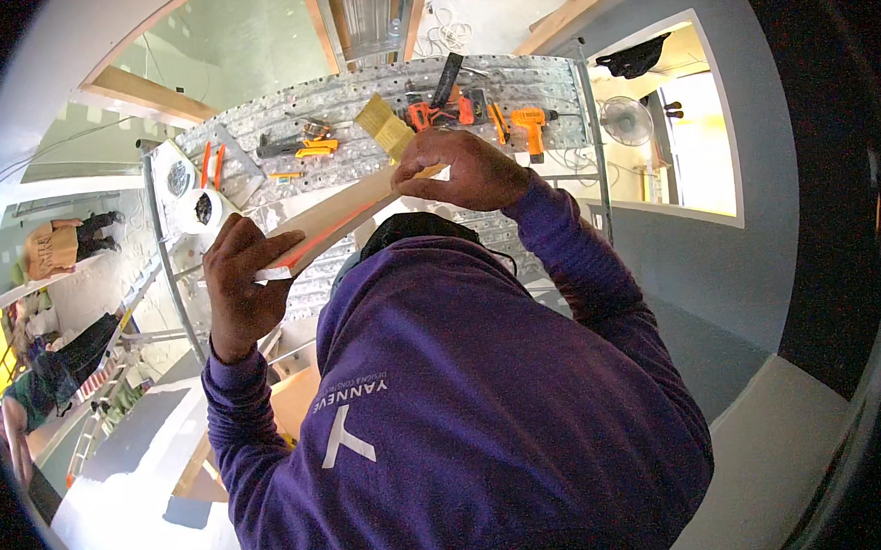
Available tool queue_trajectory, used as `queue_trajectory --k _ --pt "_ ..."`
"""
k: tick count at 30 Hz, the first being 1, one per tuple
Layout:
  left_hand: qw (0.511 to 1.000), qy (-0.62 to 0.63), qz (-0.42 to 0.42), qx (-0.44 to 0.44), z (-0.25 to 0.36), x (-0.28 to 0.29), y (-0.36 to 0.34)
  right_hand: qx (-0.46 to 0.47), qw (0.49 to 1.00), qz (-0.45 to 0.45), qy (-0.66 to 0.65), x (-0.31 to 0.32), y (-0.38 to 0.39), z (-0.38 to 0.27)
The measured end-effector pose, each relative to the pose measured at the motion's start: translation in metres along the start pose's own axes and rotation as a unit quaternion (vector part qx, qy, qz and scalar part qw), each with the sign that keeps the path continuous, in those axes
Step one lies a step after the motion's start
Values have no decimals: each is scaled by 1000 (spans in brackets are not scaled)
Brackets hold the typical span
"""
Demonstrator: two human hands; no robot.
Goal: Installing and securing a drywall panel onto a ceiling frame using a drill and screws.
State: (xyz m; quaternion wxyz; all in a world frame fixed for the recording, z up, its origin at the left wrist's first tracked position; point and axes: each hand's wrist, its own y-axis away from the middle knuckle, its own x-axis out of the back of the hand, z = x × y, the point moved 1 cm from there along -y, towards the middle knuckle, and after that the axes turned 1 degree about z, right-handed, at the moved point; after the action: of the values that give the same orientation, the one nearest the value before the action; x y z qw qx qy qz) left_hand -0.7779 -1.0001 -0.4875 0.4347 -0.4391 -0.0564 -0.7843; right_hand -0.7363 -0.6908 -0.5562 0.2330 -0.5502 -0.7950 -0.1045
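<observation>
A long pale strip (342, 208) with an orange line along its side is stretched between my two hands, in front of my purple sweatshirt. My left hand (242, 280) grips its lower left end, thumb over the top and fingers curled. The other end, higher and to the right, is in my right hand (465, 166), whose fingers wrap round it. A white bit shows at each end. Just beyond my right hand lies a yellow textured piece (385, 127). A white round container (198, 210) with dark contents stands close to my left hand.
A perforated metal scaffold platform (336, 93) carries a red-and-black power tool (464, 106), an orange drill (529, 126), a yellow-handled tool (316, 148) and orange-handled pliers (213, 165). Metal posts (593, 133) rise at its sides. A fan (626, 121) is at right; two people (53, 250) are at left.
</observation>
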Motion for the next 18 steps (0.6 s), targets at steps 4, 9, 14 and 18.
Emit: queue_trajectory --k 4,9,14,18 --pt "1000 -4 -3 -9 1 1 0 40 998 24 31 -2 3 0" --pt "1000 -2 -16 -10 5 0 2 10 997 29 74 -5 4 -6" --pt "999 -13 -17 -47 1 -6 4 -66 995 41 67 -17 8 6" --pt "996 -30 -24 -76 3 -6 4 -149 987 39 48 -20 15 34"
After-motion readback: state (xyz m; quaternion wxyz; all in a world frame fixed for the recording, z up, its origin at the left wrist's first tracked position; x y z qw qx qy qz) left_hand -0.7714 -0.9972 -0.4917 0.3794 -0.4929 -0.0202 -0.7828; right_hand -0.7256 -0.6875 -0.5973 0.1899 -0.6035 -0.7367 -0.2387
